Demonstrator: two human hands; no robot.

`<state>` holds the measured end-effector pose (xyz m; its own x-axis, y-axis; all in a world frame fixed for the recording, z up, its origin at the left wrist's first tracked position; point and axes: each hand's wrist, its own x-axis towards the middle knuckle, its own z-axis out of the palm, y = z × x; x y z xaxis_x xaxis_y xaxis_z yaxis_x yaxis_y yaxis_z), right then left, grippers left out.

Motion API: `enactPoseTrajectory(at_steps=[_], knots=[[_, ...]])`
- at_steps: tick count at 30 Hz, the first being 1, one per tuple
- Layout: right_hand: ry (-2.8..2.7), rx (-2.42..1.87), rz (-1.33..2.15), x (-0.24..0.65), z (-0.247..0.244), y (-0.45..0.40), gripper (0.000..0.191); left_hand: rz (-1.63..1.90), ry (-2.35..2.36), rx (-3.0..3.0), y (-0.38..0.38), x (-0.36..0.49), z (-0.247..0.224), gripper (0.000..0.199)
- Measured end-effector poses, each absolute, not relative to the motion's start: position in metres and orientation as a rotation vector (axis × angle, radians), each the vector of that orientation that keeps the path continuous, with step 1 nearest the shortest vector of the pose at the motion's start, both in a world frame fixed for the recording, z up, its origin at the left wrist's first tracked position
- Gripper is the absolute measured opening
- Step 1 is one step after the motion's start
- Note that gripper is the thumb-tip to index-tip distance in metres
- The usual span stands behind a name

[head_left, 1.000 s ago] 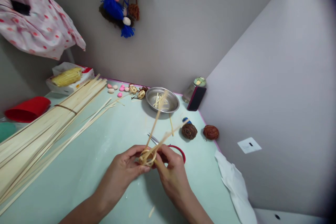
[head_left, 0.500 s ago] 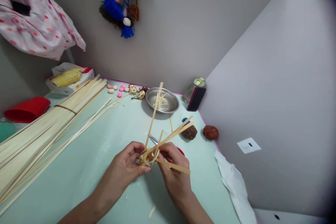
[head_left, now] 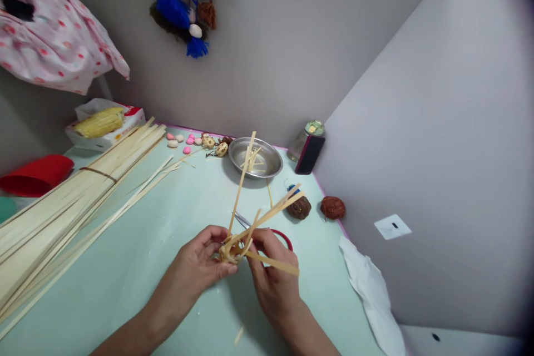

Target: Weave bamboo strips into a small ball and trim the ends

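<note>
With left hand [head_left: 189, 264] fingers pinched nearly closed on the woven strip ball [head_left: 228, 250], on the near side of the scissors [head_left: 242, 220], and right hand [head_left: 277, 283] fingers bent against it, grip partly hidden, could loosen loops through slack pinching or split a strip by tugging sharply.

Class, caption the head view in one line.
Two hands, left and right, hold a small weave of pale strips.

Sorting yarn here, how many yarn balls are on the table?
3: a dark brown ball beyond the right hand, a blue one partly hidden behind it, and a reddish one near the right edge of the table. Others may be hidden.
</note>
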<state>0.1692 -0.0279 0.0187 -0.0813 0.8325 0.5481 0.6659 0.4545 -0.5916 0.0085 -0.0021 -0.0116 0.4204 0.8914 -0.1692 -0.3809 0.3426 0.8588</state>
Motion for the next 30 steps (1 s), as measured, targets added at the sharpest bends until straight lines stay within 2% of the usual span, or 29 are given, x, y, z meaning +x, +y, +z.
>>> enactPoseTrajectory(at_steps=[10, 21, 30], knots=[[-1.882, -1.327, 0.424, 0.175, 0.031, -0.026, 0.014, 0.905, 0.727, 0.838, -0.002, 0.008, -0.009, 0.034], [-1.874, -1.350, 0.410, 0.178, 0.024, -0.022, 0.011, 0.896, 0.756, 0.859, -0.002, 0.012, -0.010, 0.032], [-1.767, -1.335, 0.735, 0.179, 0.030, -0.023, 0.012, 0.862, 0.775, 0.871, -0.002, 0.008, -0.001, 0.031]])
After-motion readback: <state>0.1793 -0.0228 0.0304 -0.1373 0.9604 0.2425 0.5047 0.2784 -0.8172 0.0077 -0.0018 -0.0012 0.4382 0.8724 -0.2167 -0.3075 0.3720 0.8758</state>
